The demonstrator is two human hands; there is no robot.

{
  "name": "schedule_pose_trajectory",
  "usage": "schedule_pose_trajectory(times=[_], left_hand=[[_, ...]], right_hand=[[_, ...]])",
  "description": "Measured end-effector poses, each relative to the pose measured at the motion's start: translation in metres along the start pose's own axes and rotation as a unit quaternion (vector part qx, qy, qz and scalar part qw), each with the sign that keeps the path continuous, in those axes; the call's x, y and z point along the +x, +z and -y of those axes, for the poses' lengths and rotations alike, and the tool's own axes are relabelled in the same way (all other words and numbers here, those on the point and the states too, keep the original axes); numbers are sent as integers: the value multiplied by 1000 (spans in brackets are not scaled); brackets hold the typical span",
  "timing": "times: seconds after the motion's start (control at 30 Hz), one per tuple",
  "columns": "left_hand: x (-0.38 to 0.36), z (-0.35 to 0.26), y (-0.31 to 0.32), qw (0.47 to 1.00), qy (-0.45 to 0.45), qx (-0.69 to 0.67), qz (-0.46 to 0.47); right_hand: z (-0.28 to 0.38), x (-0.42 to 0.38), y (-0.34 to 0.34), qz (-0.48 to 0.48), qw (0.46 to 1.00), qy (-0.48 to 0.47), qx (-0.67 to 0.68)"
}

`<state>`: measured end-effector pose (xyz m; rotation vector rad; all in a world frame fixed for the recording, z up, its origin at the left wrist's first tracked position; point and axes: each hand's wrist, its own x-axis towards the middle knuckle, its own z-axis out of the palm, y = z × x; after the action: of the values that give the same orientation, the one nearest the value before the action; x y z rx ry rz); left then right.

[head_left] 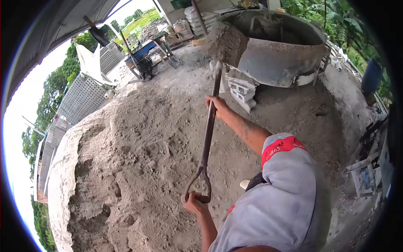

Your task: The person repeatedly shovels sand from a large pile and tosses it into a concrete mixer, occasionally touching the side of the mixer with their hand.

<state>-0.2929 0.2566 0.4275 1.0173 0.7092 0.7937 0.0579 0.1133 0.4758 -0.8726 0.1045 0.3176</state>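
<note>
A shovel [207, 138] with a dark shaft slants up and away from me. My left hand [195, 203] is wrapped around its D-shaped end grip. Farther up, my right hand [215, 105] closes on the shaft. At the far end the blade carries a heap of grey sand mix [226, 42], which overlaps the left rim of a large round metal mixing drum [281, 59] in this view. Below the drum, concrete blocks [241, 92] lie stacked near the blade's neck. A big mound of sand [142, 159] spreads to the left of the shaft.
Walls of stacked hollow blocks [82, 98] stand at the left. A blue machine [145, 52] and piled sacks [197, 19] are behind the mound. At right are a blue barrel [372, 76] and a pale frame-like object [362, 178]. My shoe [244, 184] shows beneath my arm.
</note>
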Motion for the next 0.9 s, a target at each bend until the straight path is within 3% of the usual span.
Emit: schedule_pose_trajectory(times=[0.03, 0.07, 0.13, 0.2, 0.23, 0.3, 0.33, 0.4, 0.43, 0.47, 0.5, 0.53, 0.6, 0.67, 0.73, 0.77, 0.83, 0.9], left_hand=[[9, -23, 62, 996, 42, 18, 72], [16, -34, 119, 989, 61, 24, 134], [-4, -54, 222, 950, 166, 83, 251], [-9, -18, 283, 873, 272, 177, 364], [-23, -7, 298, 816, 364, 243, 379], [-41, 20, 284, 771, 327, 314, 447], [-44, 33, 263, 761, 375, 285, 447], [-36, 57, 203, 766, 388, 270, 436], [-34, 63, 166, 795, 361, 235, 427], [-40, 52, 132, 836, 322, 194, 400], [-34, 57, 90, 869, 273, 209, 355], [-27, 57, 57, 933, 130, 159, 295], [-34, 31, 4, 957, 101, 191, 195], [-61, 21, -41, 986, -39, 156, 51], [-102, 8, -82, 990, -84, 94, -67], [-122, 6, -114, 990, -87, 73, -78], [-177, -9, -164, 971, -108, -15, -214], [-234, -31, -195, 925, -95, -48, -364]], right_hand=[[48, 22, -5, 32, 996, -82, -13], [78, 36, -4, -48, 988, -143, -10], [129, 42, -19, -34, 982, -156, 101], [155, 49, -57, -48, 979, -170, 100], [159, 45, -75, -89, 984, -134, 72], [151, 28, -114, -99, 989, -113, -9], [144, 14, -118, -95, 989, -103, -42], [134, -5, -119, -111, 981, -86, -135], [128, -6, -116, -114, 985, -110, -67], [118, -1, -114, -113, 986, -102, -70], [100, 10, -113, -136, 986, -92, 18], [79, 18, -109, -157, 979, -77, 104], [-3, 7, -94, -131, 985, 14, 110], [-98, -8, -82, -136, 980, 141, 23], [-196, -41, -77, -122, 949, 279, -82], [-237, -70, -70, -89, 917, 356, -154], [-331, -132, -62, -63, 861, 448, -231], [-407, -207, -59, 56, 776, 540, -321]])
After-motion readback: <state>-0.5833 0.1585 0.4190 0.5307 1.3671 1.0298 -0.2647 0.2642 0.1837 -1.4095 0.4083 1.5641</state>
